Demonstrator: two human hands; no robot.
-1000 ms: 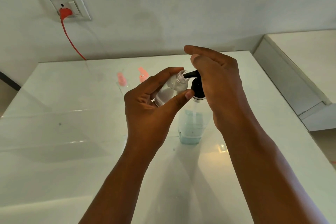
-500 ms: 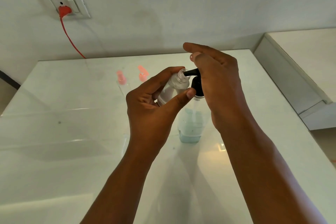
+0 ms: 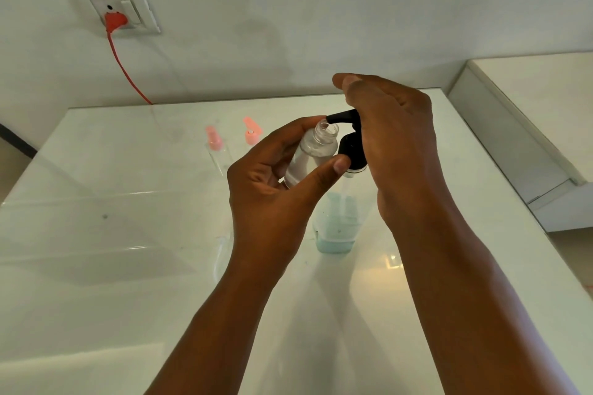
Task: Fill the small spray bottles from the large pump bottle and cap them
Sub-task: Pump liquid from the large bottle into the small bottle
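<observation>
The small spray bottle (image 3: pixel 313 151), uncapped, sits tilted in the left hand (image 3: pixel 272 189), fingers and thumb curled round its body so its open mouth meets the black nozzle (image 3: pixel 340 116) of the large pump bottle (image 3: pixel 337 218), which stands on the table (image 3: pixel 128 266). The right hand (image 3: pixel 390 141) lies over the pump head, fingers fairly straight, apparently placed to press it down. A pink cap (image 3: pixel 252 131) and a second small bottle (image 3: pixel 215 141) wait behind, probably next. No label or writing is legible anywhere.
</observation>
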